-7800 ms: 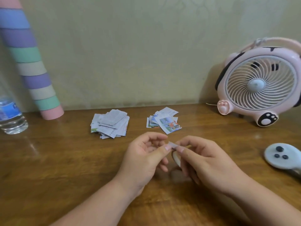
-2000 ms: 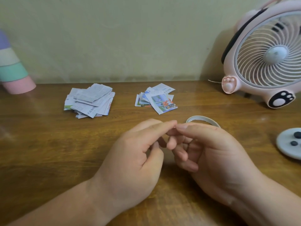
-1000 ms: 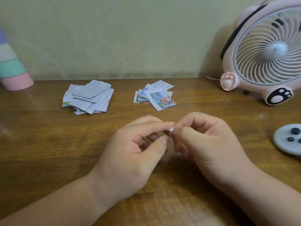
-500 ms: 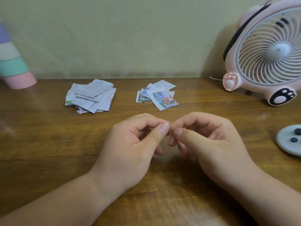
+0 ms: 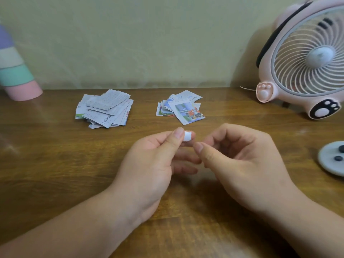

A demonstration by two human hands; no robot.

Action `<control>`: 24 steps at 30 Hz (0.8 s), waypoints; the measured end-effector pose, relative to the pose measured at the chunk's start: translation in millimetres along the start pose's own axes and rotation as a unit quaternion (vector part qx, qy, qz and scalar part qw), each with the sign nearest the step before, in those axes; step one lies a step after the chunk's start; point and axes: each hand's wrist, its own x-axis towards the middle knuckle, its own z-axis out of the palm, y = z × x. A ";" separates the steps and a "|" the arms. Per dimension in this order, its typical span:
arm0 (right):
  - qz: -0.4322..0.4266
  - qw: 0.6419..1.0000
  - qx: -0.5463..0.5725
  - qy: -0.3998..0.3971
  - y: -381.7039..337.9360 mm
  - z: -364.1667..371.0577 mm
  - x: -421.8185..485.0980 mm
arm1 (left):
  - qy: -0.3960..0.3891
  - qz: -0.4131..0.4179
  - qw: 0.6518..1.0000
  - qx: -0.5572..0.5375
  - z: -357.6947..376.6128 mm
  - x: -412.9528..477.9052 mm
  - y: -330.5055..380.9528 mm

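Head view: above the middle of the bench [image 5: 55,164], the left hand [image 5: 149,161] pinches a small white scrap [image 5: 187,136], probably tape being readied, between thumb and forefinger. The right hand [image 5: 242,161] curls empty fingers just beside it. The next move likely calls for a fine pinch.

White scrap [image 5: 187,136] partly hidden by left hand [image 5: 149,164] thumb; fan [image 5: 305,58], striped tube [image 5: 14,77] cut by edges.

- soft, warm, even indoor light
- pale sheen on the table [image 5: 28,146] at left
- faint shadows under left hand [image 5: 149,164] and right hand [image 5: 242,164]
- wide-angle bending at edges
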 end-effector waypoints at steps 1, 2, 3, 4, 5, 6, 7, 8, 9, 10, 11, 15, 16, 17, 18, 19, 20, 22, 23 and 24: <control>0.005 1.000 -0.006 0.007 0.3 -0.3 0.5 | -0.013 -0.013 1.000 -0.020 -0.2 0.8 -0.3; 0.009 1.000 -0.013 0.012 0.7 -0.6 1.2 | -0.027 -0.029 0.998 -0.045 -1.4 1.7 -0.4; 0.010 0.999 -0.025 0.017 1.2 -1.0 1.9 | -0.044 -0.047 0.995 -0.070 -2.7 2.4 0.1; 0.007 0.999 -0.045 0.021 1.7 -1.4 2.7 | -0.062 -0.064 0.992 -0.087 -4.1 3.3 0.8; 0.003 0.997 -0.068 0.025 2.7 -2.0 3.5 | -0.082 -0.077 0.989 -0.092 -5.7 4.1 1.3; -0.001 0.995 -0.092 0.028 3.8 -2.7 4.2 | -0.102 -0.084 0.987 -0.089 -7.3 4.7 1.5; -0.004 0.993 -0.117 0.030 4.7 -3.4 5.2 | -0.122 -0.084 0.986 -0.083 -8.5 5.2 1.1; -0.007 0.989 -0.142 0.033 5.3 -4.0 6.0 | -0.138 -0.079 0.984 -0.075 -9.1 5.4 0.0; -0.008 0.985 -0.167 0.036 5.9 -4.5 6.9 | -0.144 -0.072 0.985 -0.068 -9.4 5.2 -1.5; -0.009 0.981 -0.190 0.039 5.9 -4.9 7.4 | -0.140 -0.065 0.986 -0.058 -9.4 4.9 -3.3; -0.010 0.977 -0.208 0.041 6.0 -5.5 7.9 | -0.130 -0.055 0.989 -0.043 -9.2 4.3 -5.0; -0.014 0.972 -0.232 0.029 4.9 -8.4 8.4 | -0.099 0.035 0.992 0.071 -7.9 -1.7 -7.4; -0.015 0.972 -0.234 0.019 4.2 -9.0 8.0 | -0.092 0.066 0.988 0.104 -8.6 -3.9 -6.7; -0.014 0.972 -0.235 0.008 3.6 -9.4 7.6 | -0.083 0.094 0.983 0.135 -10.1 -5.3 -6.0; -0.013 0.972 -0.233 -0.002 3.1 -9.5 7.0 | -0.080 0.116 0.976 0.164 -11.6 -6.5 -5.1; -0.010 0.974 -0.228 -0.009 2.8 -9.6 6.5 | -0.082 0.137 0.969 0.188 -12.9 -7.3 -3.6; -0.007 0.975 -0.222 -0.013 2.5 -9.8 6.1 | -0.087 0.157 0.961 0.209 -13.7 -8.1 -1.7; 0.000 0.976 -0.216 -0.017 2.2 -10.1 5.5 | -0.096 0.193 0.944 0.249 -14.2 -8.7 1.6; 0.002 0.977 -0.214 -0.020 2.0 -10.2 5.5 | -0.101 0.205 0.938 0.261 -14.2 -9.0 2.6; 0.008 0.978 -0.207 -0.024 2.0 -10.3 5.6 | -0.105 0.212 0.935 0.265 -14.1 -9.0 3.1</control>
